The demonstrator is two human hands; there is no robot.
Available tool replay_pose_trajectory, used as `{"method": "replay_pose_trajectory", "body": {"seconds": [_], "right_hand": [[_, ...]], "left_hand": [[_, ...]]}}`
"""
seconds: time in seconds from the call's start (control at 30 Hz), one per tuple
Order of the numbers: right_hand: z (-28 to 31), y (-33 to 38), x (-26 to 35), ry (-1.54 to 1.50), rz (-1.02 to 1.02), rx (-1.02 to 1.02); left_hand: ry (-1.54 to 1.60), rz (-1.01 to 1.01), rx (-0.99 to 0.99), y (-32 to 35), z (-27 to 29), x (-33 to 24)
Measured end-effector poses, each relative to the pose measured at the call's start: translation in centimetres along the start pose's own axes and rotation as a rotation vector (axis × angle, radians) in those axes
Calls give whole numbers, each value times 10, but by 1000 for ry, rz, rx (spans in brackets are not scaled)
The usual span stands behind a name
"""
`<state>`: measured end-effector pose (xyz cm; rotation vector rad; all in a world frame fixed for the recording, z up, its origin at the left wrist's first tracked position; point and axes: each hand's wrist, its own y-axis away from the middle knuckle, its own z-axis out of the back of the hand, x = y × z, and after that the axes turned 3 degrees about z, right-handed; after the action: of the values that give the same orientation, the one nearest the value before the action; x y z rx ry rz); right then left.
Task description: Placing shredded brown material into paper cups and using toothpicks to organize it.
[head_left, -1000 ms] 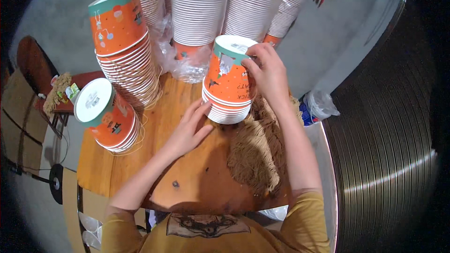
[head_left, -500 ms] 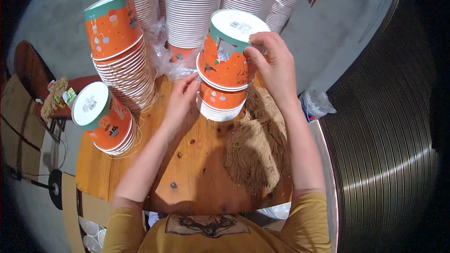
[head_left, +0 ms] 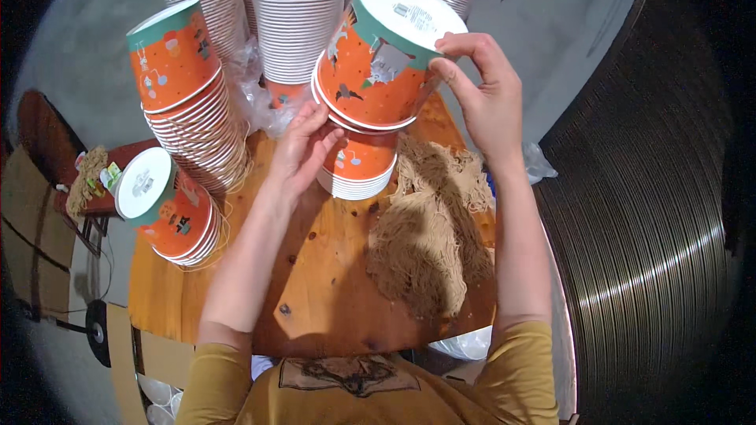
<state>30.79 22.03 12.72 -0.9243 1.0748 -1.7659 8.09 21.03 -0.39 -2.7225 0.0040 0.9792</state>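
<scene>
An orange paper bucket (head_left: 374, 71) with a green band and white base is upside down and tilted over a short stack of similar buckets (head_left: 358, 169). My right hand (head_left: 492, 94) pinches its base edge between thumb and fingers. At the bucket's lower left rim, my left hand (head_left: 299, 149) has its thumb and curled fingers closed against the edge. A second white rim shows just under the tilted bucket, so more than one may be lifted. Beside the stack lies a heap of tan string (head_left: 429, 228) on the wooden table (head_left: 315, 291).
On the left stand a tall stack of upturned orange buckets (head_left: 177, 71) wound with string and a shorter stack (head_left: 177, 216). Tall plastic-wrapped bucket stacks (head_left: 299, 16) line the back. A ribbed dark shutter (head_left: 638, 244) rises at right; a red bench (head_left: 130, 157) stands far left.
The bucket has risen and tilted, its base going up and right with my right hand. My left hand has come up to its rim. The whole view has shifted slightly.
</scene>
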Motion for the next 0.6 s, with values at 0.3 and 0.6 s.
{"method": "replay_pose_trajectory", "body": {"seconds": [0.3,0.6], "right_hand": [[52,18,-19,-529,-295,-210],[93,63,-71,-795,-707,-530]], "left_hand": [[-150,-42,-2,6,-8,-18],[299,11,-36,32,0,-27]]}}
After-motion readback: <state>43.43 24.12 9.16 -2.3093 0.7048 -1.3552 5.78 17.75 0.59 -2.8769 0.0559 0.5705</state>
